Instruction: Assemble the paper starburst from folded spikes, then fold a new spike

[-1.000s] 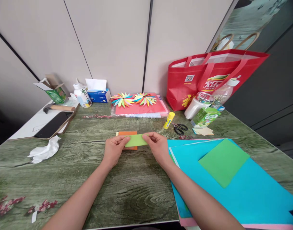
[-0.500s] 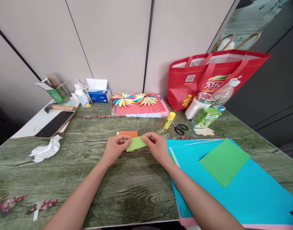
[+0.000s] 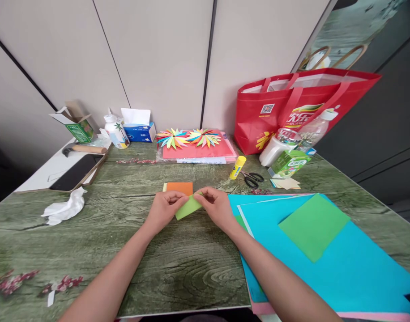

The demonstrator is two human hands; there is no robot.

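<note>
Faces a pale panelled wall point(image 3: 164, 58) and looks down on a wide green wood-grain table point(image 3: 191, 259), with near edge at the bottom and open room between both forearms point(image 3: 114, 264). At right, sees large blue sheets point(image 3: 346, 277), partly under the right forearm point(image 3: 275, 281) and reaching the near edge. At right back, finds a red bag point(image 3: 255, 120), near the wall. On the sheets, shows a darker green square point(image 3: 314, 226). In the middle, pinches with left hand point(image 3: 163, 210) and right hand point(image 3: 216, 206), both closed between thumb and fingers, a light green paper point(image 3: 187, 208): narrow, straight-edged, evenly coloured, slanting down to the left, partly hidden by both hands. Holds it just in front of an orange paper point(image 3: 180, 187).
</note>
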